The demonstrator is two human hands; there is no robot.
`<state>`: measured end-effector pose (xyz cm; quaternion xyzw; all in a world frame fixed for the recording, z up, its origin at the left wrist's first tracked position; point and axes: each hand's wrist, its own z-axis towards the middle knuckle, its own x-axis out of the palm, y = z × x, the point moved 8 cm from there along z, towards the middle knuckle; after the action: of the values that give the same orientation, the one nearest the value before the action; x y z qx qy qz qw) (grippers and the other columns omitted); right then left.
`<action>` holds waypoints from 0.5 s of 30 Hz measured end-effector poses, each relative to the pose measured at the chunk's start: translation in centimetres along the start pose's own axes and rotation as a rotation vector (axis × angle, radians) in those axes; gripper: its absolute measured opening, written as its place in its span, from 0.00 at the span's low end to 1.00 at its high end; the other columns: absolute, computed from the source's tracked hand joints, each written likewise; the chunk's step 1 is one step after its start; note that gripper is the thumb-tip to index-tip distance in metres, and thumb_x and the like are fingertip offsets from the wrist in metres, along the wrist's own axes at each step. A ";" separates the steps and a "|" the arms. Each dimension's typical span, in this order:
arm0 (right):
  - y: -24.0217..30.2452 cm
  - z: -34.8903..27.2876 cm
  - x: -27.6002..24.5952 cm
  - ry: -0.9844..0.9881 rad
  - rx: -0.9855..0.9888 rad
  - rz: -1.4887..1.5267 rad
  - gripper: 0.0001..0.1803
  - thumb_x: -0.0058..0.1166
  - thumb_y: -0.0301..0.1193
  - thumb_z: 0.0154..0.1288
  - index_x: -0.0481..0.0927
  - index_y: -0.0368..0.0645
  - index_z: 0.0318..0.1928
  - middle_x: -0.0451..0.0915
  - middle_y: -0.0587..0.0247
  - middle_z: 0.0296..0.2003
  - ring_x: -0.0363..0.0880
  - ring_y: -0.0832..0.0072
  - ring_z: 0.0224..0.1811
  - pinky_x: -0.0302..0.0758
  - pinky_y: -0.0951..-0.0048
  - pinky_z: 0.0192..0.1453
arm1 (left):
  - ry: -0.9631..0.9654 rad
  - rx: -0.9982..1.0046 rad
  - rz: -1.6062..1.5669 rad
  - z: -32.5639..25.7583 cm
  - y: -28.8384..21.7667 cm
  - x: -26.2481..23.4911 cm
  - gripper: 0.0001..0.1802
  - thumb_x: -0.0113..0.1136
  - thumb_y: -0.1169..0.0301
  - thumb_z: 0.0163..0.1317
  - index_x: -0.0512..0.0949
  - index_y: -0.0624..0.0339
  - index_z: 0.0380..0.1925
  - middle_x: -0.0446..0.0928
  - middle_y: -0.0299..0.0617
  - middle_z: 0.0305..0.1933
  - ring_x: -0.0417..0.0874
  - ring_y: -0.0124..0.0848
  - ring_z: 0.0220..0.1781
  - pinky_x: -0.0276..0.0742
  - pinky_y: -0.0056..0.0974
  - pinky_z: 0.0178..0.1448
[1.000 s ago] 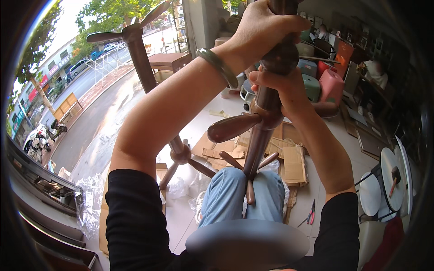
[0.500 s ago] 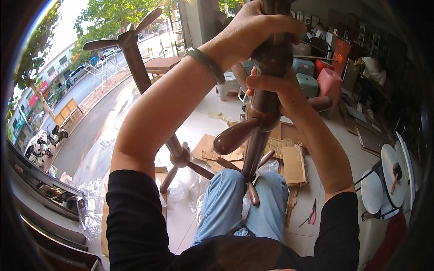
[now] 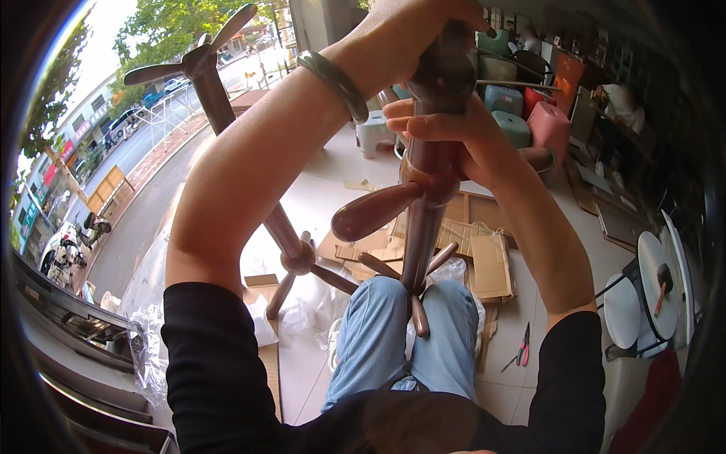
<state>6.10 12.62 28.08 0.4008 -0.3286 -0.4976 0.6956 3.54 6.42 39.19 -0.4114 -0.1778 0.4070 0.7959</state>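
A dark brown coat stand [image 3: 421,242] rises between my knees, its rounded pegs sticking out from the post and its splayed feet low down. My left hand [image 3: 412,34], with a dark green bangle on the wrist, is closed round the top of the post, partly cut off by the upper edge. Below a round bulge, my right hand [image 3: 469,140] wraps the post, thumb across the front and fingertips showing on the left side. Behind my left arm stands a second brown coat stand [image 3: 212,94] with pegs on top and spread feet.
Flattened cardboard [image 3: 491,265] and clear plastic wrap [image 3: 299,314] lie on the tiled floor. Red-handled pliers [image 3: 522,354] are by my right leg. Plastic stools [image 3: 548,125] stand ahead. Round white seats [image 3: 656,287], one bearing a mallet [image 3: 663,284], are at right. People sit farther back.
The held coat stand's upper part has shifted left, and its front peg has swung left. My left hand has risen toward the upper edge. My right hand's fingertips now extend farther past the post.
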 end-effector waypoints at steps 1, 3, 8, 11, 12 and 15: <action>0.0 0.0 0.1 0.010 0.012 0.014 0.29 0.73 0.29 0.46 0.78 0.36 0.51 0.83 0.55 0.42 0.82 0.72 0.39 0.80 0.69 0.41 | 0.078 0.060 -0.066 0.0 -0.4 0.4 0.06 0.64 0.76 0.47 0.79 0.66 0.26 0.77 0.43 0.22 0.79 0.31 0.22 0.76 0.35 0.26; 0.0 -0.2 0.3 0.028 0.038 0.039 0.29 0.73 0.28 0.46 0.78 0.36 0.51 0.83 0.55 0.43 0.82 0.72 0.39 0.80 0.68 0.41 | 0.136 0.099 -0.080 -0.1 -0.5 0.5 0.06 0.64 0.76 0.47 0.79 0.66 0.26 0.77 0.43 0.22 0.79 0.31 0.22 0.77 0.34 0.26; 0.0 -0.6 0.6 0.042 0.080 0.089 0.28 0.73 0.27 0.46 0.78 0.37 0.49 0.83 0.57 0.42 0.82 0.73 0.38 0.78 0.68 0.43 | 0.178 0.059 -0.109 -0.6 -0.4 0.6 0.05 0.64 0.76 0.48 0.79 0.66 0.26 0.78 0.43 0.22 0.79 0.31 0.21 0.78 0.34 0.27; -0.1 -0.4 1.1 0.106 0.064 -0.043 0.31 0.67 0.29 0.50 0.71 0.38 0.56 0.83 0.55 0.40 0.81 0.67 0.44 0.77 0.65 0.54 | 0.187 0.079 -0.135 -0.2 -0.1 0.5 0.09 0.65 0.74 0.51 0.79 0.65 0.32 0.79 0.43 0.24 0.80 0.31 0.22 0.79 0.34 0.28; 0.0 -0.3 1.1 0.103 0.040 -0.050 0.30 0.68 0.29 0.50 0.71 0.38 0.54 0.82 0.56 0.38 0.81 0.68 0.42 0.77 0.65 0.53 | 0.193 0.100 -0.130 -0.2 0.1 0.2 0.13 0.66 0.73 0.53 0.78 0.64 0.38 0.79 0.43 0.26 0.80 0.30 0.23 0.79 0.35 0.28; 0.0 -0.3 0.9 0.092 -0.017 -0.070 0.28 0.67 0.29 0.50 0.72 0.38 0.52 0.82 0.59 0.34 0.81 0.70 0.38 0.77 0.66 0.49 | 0.184 0.256 -0.038 -1.5 1.3 -1.5 0.17 0.67 0.65 0.59 0.76 0.62 0.44 0.79 0.41 0.36 0.81 0.26 0.37 0.79 0.34 0.41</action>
<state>6.61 11.85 28.03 0.4284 -0.2777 -0.5056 0.6955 2.89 4.87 37.32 -0.3386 -0.0586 0.3718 0.8624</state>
